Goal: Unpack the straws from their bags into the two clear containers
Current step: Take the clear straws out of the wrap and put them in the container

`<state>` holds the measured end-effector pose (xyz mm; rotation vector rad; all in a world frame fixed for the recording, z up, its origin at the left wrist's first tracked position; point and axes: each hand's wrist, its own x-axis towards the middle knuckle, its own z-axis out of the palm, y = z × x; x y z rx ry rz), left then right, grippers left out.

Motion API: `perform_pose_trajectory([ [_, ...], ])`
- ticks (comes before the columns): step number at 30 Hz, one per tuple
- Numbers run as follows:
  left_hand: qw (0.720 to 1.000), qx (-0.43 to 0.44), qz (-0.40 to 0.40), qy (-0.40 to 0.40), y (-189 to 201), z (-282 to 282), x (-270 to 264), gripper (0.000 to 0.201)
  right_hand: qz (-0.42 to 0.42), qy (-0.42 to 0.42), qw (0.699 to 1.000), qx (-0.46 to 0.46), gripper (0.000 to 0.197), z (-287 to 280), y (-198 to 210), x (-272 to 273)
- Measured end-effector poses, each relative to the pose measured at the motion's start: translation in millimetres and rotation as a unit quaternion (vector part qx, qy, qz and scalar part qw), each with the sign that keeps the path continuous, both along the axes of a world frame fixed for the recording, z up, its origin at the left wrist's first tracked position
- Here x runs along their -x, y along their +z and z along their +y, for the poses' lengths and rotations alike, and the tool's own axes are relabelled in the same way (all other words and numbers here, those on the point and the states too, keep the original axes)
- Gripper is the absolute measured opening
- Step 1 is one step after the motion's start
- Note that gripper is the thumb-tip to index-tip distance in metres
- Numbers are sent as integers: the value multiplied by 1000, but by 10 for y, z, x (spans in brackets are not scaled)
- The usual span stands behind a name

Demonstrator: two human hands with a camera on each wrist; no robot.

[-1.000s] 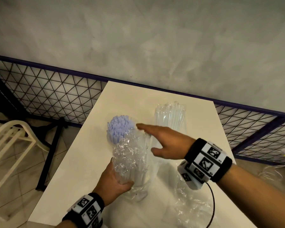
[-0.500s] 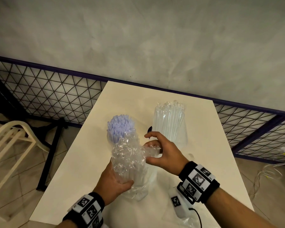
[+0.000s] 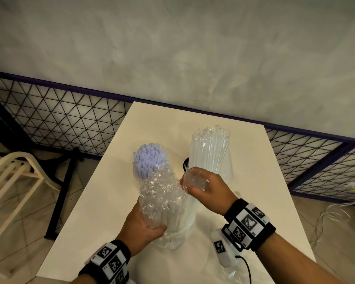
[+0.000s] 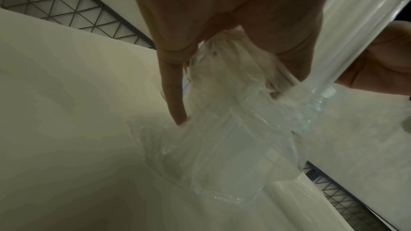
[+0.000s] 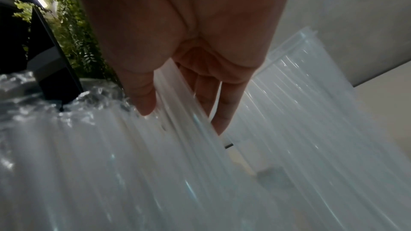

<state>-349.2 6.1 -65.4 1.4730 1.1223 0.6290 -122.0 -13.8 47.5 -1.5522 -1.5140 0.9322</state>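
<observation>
- The white table (image 3: 103, 206) stands against a grey wall, and everything below is placed relative to it.
- Toward the far middle of the table a clear container (image 3: 226, 169) stands upright, packed with clear straws (image 3: 210, 148) whose tips rise above its rim.
- Left of it on the table a second bunch, the lilac straws (image 3: 147, 158), stands upright; its container is mostly hidden behind the bag, so I cannot tell its rim or wall.
- Nearer the front edge of the table, the left hand (image 3: 140, 228) wraps its fingers round the lower part of a crinkled clear bag of straws (image 3: 162, 203), held upright with its bottom end resting on the table.
- In the left wrist view the loose plastic of this bag (image 4: 224, 147) spreads out on the table top below the fingers.
- The right hand (image 3: 207, 188) is curled round a small bundle of clear straws at the top of the bag, gripping them just above the middle of the table; the right wrist view shows these held straws (image 5: 177, 97) running between thumb and fingers.
- At the front right corner of the table lies an empty crumpled bag (image 3: 232, 275), beside a small white device (image 3: 221, 251) with a black cable.
- Left of the table, on the tiled floor, stands a cream chair (image 3: 12, 177); behind the table runs a black wire fence (image 3: 59, 124).
</observation>
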Motion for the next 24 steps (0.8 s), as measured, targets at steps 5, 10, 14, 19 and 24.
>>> perform_pose_trajectory([
  [5, 1000, 2, -11, 3, 21, -9, -15, 74, -20, -25, 999, -33, 18, 75, 206, -98],
  [10, 1000, 3, -16, 0, -15, 1, -10, 80, -50, -27, 993, -103, 28, 149, 845, -243],
  [14, 1000, -11, -2, -2, -9, 13, -7, 78, -26, -32, 986, -164, 42, 196, 1490, -407],
  [19, 1000, -5, 1, 0, -19, 15, -6, 76, -32, -60, 973, -222, 40, 369, 1882, -701],
  [24, 1000, -9, -2, 0, 21, -2, -19, 72, -78, -107, 982, -135, 42, 663, 1476, -996],
])
